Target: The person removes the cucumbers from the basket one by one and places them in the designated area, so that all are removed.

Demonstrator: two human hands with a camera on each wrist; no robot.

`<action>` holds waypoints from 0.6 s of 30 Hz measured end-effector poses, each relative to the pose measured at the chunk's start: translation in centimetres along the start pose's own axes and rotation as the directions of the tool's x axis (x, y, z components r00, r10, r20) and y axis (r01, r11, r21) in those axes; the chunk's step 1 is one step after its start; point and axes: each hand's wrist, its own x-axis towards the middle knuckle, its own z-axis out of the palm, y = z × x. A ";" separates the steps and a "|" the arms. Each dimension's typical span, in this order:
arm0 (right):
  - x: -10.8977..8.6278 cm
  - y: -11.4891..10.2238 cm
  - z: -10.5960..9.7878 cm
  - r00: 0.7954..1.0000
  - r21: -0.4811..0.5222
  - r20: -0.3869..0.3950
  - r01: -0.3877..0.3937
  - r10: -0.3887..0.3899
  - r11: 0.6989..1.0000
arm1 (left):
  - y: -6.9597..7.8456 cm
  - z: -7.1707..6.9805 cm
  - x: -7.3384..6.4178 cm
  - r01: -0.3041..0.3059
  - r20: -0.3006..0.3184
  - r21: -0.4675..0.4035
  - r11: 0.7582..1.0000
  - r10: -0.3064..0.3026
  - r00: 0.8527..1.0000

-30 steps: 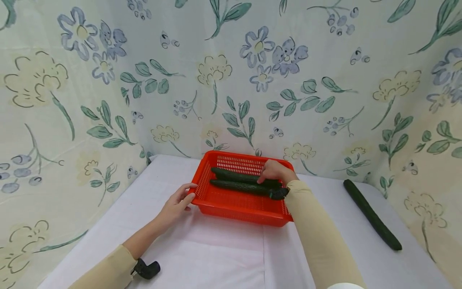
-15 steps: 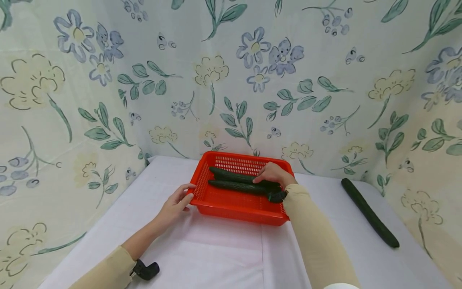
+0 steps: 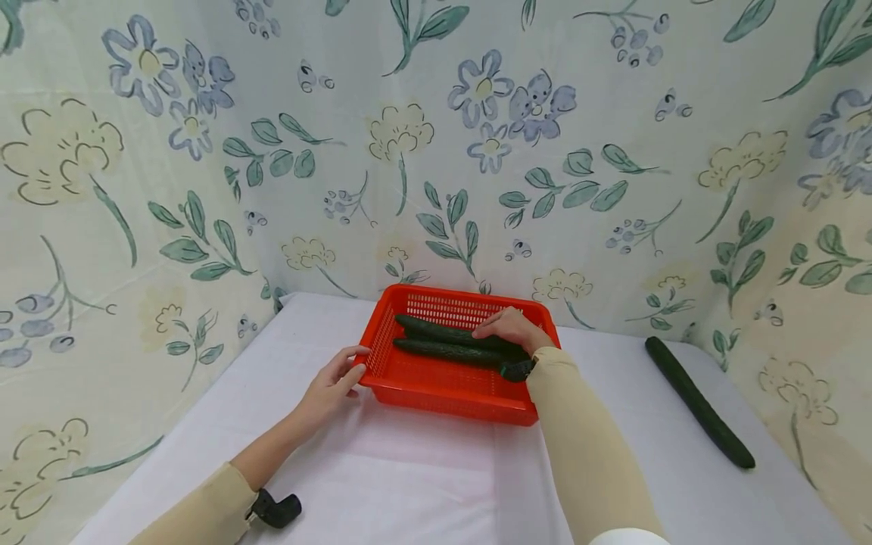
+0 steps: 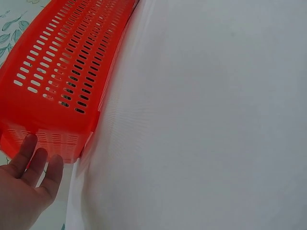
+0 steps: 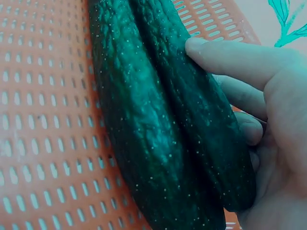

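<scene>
Two dark green cucumbers lie side by side in a red plastic basket (image 3: 436,393), the near cucumber (image 3: 443,350) and the far cucumber (image 3: 425,327). Over their right part is my right hand (image 3: 511,327). In the right wrist view its fingers (image 5: 235,57) lie along the side of the far cucumber, one fingertip touching its skin; the thumb cannot be made out. My left hand (image 3: 334,378) holds the basket's left rim near the front corner. Several of its fingertips (image 4: 29,141) meet the end wall from outside in the left wrist view, where the thumb is hidden.
A third cucumber (image 3: 698,401) lies slanted on the white-covered table (image 3: 409,492), well right of the basket. A flower-patterned curtain (image 3: 436,189) rises close behind the basket and runs down both sides.
My right hand has slid slightly left along the cucumbers, its fingers reaching further out. The left hand stays at the rim. Basket and cucumbers keep their places, apart from a small camera shift.
</scene>
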 end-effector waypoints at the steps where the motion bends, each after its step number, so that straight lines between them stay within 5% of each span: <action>1: -0.1 0.0 0.0 1.000 0.007 0.006 -0.006 0.006 1.000 | 0.0 0.0 0.0 -0.008 0.003 0.000 1.000 0.008 1.000; 8: -0.4 0.0 0.3 1.000 0.031 0.030 -0.001 0.000 1.000 | 0.1 0.0 -0.1 -0.027 0.004 0.000 1.000 0.027 1.000; 18: 0.0 0.5 0.8 0.995 0.064 0.028 -0.102 0.100 0.993 | 0.3 0.1 -0.4 -0.010 0.011 0.002 1.000 0.010 1.000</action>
